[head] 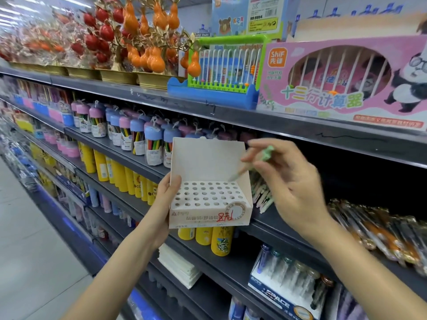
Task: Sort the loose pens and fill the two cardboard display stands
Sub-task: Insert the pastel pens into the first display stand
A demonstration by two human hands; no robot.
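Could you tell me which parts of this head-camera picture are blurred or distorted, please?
Head view: the right hand and its green pen are motion-smeared; the cardboard stand in the left hand stays fairly sharp; the wide lens bends the shelf edge; the far left aisle is soft.

- Your right hand and its green pen are motion-blurred; you can't see the pen tip.
- The cardboard display stand hides part of the loose pens.
- The pink box is cut off at the right edge.
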